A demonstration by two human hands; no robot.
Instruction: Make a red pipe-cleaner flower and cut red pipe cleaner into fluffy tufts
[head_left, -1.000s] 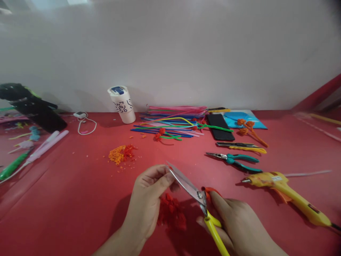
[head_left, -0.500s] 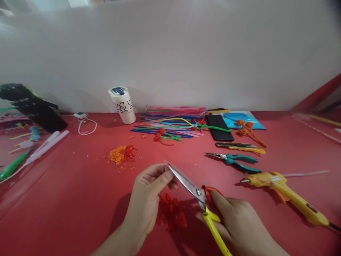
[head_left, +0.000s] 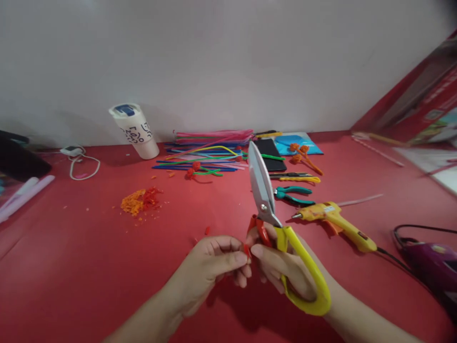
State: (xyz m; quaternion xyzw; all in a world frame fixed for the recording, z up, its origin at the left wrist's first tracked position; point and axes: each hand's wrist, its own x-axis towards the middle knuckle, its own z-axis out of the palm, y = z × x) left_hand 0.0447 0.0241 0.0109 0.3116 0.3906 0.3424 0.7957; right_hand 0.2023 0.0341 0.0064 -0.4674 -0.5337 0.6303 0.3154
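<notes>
My left hand (head_left: 210, 264) is closed in a pinch on a small red piece (head_left: 247, 250), probably a snip of pipe cleaner. My right hand (head_left: 291, 269) holds the scissors (head_left: 263, 188), which have one yellow and one red handle. Their blades point up and away, closed together. The thumb and fingertips of my right hand come right up to the red piece; whether they touch it I cannot tell. Another red snippet (head_left: 207, 230) lies on the table just beyond my left hand. The red pile under my hands is mostly hidden.
Orange and red clippings (head_left: 134, 202) lie at left, near a white tumbler (head_left: 137, 136). Pipe cleaners (head_left: 214, 138) and a black phone (head_left: 271, 155) line the wall. Pliers (head_left: 294, 195) and a yellow glue gun (head_left: 333, 221) with a cable lie at right.
The scissors have swung upright, their blades away from my left fingers. Both hands have come together around the small red piece. The view has turned to the right.
</notes>
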